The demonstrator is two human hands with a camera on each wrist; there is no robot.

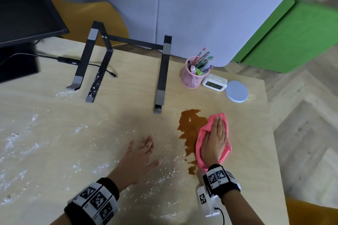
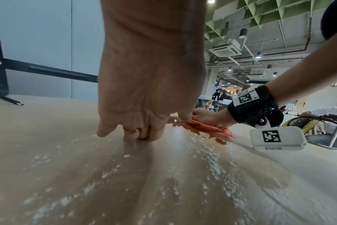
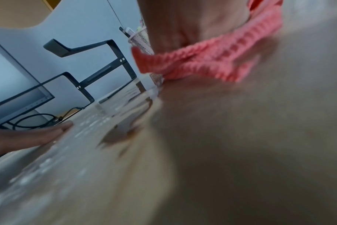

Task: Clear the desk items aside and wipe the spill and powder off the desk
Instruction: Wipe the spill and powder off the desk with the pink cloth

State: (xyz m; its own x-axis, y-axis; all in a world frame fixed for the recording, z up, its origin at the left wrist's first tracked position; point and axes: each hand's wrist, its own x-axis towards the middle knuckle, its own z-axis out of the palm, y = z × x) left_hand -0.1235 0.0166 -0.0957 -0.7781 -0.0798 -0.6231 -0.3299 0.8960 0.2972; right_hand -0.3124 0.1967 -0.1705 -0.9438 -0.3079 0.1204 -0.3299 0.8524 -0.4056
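The right hand [image 1: 214,140] lies flat, fingers straight and together, pressing a pink cloth [image 1: 200,144] onto the desk [image 1: 128,118]. The cloth's left edge touches the brown spill [image 1: 188,124], which spreads from just in front of the laptop stand [image 1: 162,71] down toward the person, running along the cloth's left side. In the right wrist view the cloth [image 3: 212,60] bunches in ribbed folds under the palm.

The left hand [image 1: 140,153] holds nothing; its fingers are spread and straight, resting on the desk just left of the spill and apart from the cloth. In the left wrist view its fingertips [image 2: 106,132] touch the surface amid white powder [image 2: 214,166].

The powder [image 1: 16,142] is scattered over the left and near parts of the desk, thickest toward the left edge, with specks on the stand's inner bar [image 1: 96,84].

At the far right, well beyond the right hand, stand a pink mesh pen cup [image 1: 193,76], a small white clock [image 1: 214,82] just beside it, and a pale blue round coaster [image 1: 236,91]. A dark monitor [image 1: 25,5] and a black cable [image 1: 73,62] sit at the far left.
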